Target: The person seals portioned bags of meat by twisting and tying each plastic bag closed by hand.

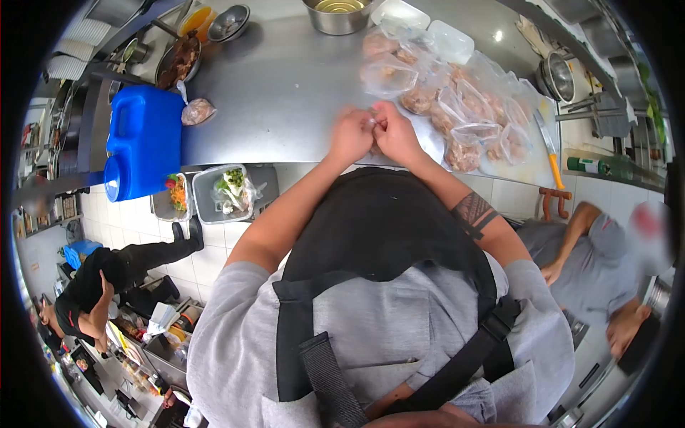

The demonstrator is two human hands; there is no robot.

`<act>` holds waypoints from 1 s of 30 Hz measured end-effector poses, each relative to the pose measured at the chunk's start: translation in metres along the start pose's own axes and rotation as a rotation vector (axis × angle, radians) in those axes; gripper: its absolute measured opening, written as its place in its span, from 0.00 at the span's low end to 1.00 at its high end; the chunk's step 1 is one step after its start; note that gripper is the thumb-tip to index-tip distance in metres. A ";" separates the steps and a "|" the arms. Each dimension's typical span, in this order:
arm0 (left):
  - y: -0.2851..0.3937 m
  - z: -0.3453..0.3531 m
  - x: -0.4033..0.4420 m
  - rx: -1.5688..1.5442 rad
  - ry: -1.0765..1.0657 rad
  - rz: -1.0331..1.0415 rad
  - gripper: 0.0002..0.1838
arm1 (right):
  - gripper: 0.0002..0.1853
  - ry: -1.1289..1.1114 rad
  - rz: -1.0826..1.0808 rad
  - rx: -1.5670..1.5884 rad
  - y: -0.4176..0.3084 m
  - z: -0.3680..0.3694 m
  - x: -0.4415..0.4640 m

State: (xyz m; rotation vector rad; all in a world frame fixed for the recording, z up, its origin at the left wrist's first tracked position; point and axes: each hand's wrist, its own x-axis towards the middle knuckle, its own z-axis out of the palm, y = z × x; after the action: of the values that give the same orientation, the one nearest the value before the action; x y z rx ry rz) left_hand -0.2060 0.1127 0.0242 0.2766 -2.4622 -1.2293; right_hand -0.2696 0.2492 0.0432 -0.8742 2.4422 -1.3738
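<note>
My left hand (351, 135) and my right hand (397, 134) meet above the front edge of the steel table, fingers closed together. Between them they pinch what looks like the neck of a clear plastic bag; a bit of its pinkish filling (376, 149) shows below, mostly covered by my hands. To the right, several open clear bags of raw meat (464, 107) stand crowded together. Off to the left lies one small knotted bag of meat (198, 111), apart from both hands.
A blue jug (145, 139) stands at the table's left. Tubs of vegetable scraps (223, 194) hang below the front edge. A knife with an orange handle (556, 171) lies far right. A metal pot (338, 18) is at the back. Two people (596, 250) (93, 292) are nearby.
</note>
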 end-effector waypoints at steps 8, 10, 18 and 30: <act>-0.013 -0.012 0.014 -0.890 -0.370 -0.898 0.07 | 0.11 -0.003 -0.156 -0.010 -0.003 -0.007 -0.004; -0.019 -0.009 0.011 -0.918 -0.360 -0.946 0.09 | 0.10 -0.041 -0.071 0.050 -0.012 -0.011 -0.005; -0.003 -0.011 0.013 -0.691 -0.293 -0.772 0.10 | 0.06 0.007 -0.110 -0.135 -0.001 -0.003 -0.004; -0.022 -0.010 0.000 -0.273 -0.258 0.087 0.08 | 0.06 -0.080 0.269 0.087 0.009 -0.008 0.013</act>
State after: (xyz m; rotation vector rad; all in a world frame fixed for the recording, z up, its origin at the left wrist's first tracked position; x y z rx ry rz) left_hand -0.2014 0.0922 0.0123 -0.0669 -2.4414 -1.6277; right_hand -0.2873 0.2509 0.0411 -0.5451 2.3186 -1.3090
